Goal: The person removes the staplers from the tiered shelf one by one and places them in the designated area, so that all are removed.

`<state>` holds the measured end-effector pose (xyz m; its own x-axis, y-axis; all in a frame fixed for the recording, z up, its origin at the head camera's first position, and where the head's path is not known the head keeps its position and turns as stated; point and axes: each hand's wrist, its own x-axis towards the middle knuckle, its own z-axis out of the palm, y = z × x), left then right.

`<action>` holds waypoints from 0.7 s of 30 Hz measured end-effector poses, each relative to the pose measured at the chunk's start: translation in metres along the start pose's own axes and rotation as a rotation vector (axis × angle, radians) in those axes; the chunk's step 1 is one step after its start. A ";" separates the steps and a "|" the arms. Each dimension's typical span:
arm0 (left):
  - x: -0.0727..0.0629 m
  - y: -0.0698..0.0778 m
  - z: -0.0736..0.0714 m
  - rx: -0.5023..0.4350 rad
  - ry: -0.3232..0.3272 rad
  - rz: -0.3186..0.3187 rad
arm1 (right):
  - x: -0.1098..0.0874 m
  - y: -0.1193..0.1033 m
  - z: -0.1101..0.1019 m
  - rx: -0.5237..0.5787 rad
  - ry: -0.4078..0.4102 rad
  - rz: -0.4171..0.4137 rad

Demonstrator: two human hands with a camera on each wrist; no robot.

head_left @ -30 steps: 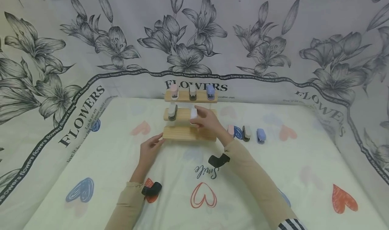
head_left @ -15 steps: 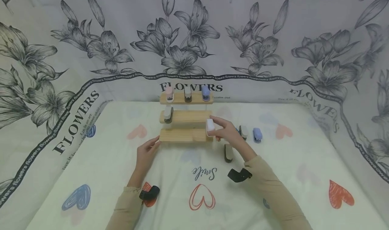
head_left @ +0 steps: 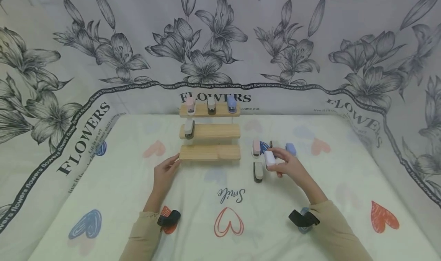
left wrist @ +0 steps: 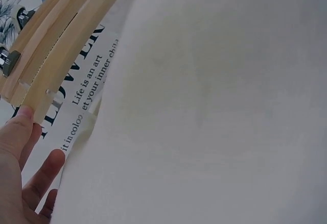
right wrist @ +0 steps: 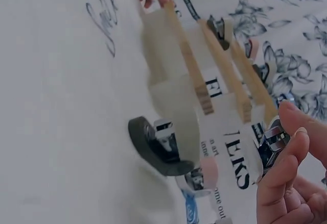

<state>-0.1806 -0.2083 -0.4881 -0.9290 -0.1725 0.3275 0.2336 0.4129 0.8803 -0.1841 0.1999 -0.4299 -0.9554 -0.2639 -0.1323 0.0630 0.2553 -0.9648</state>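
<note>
My right hand [head_left: 288, 164] pinches a small white stapler [head_left: 270, 160] between thumb and fingers, right of the wooden tiered stand [head_left: 200, 153]. In the right wrist view, the held stapler's metal underside [right wrist: 276, 140] shows at the fingertips. My left hand [head_left: 165, 176] grips the left end of the stand's lowest tier, thumb on top, as the left wrist view [left wrist: 23, 150] also shows. A grey stapler [head_left: 189, 129] stands at the left of the middle tier. Along the top tier are a pink stapler [head_left: 190, 105], a grey-and-black one [head_left: 211, 105] and a blue one [head_left: 232, 104].
On the cloth around my right hand lie a pink stapler [head_left: 256, 147], a grey stapler [head_left: 258, 172], a blue stapler [head_left: 291, 149] and another stapler [head_left: 273, 143] partly hidden by fingers. A flower-printed curtain [head_left: 213, 35] rises behind the stand.
My right hand has carried the white stapler from the middle tier rightward and nearer to me, over the cloth. The grey stapler, earlier behind my arm, is now visible. My left hand keeps its grip.
</note>
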 end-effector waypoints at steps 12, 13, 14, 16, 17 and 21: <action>0.004 -0.021 0.001 -0.027 0.004 0.011 | -0.004 0.040 -0.008 0.029 0.021 0.050; 0.004 -0.021 0.001 -0.026 0.002 0.012 | -0.005 0.042 -0.009 0.023 0.029 0.055; 0.004 -0.021 0.001 -0.021 0.001 0.013 | -0.005 0.044 -0.009 0.021 0.034 0.060; 0.003 -0.020 0.001 -0.013 0.003 0.023 | -0.006 0.047 -0.009 0.030 0.034 0.084; 0.003 -0.020 0.001 -0.011 0.005 0.027 | -0.007 0.049 -0.009 0.037 0.031 0.097; 0.003 -0.019 0.002 0.002 0.010 0.030 | -0.008 0.055 -0.010 0.068 0.031 0.143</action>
<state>-0.1879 -0.2152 -0.5044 -0.9187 -0.1684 0.3574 0.2611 0.4199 0.8692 -0.1758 0.2253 -0.4801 -0.9436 -0.2000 -0.2637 0.2178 0.2246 -0.9498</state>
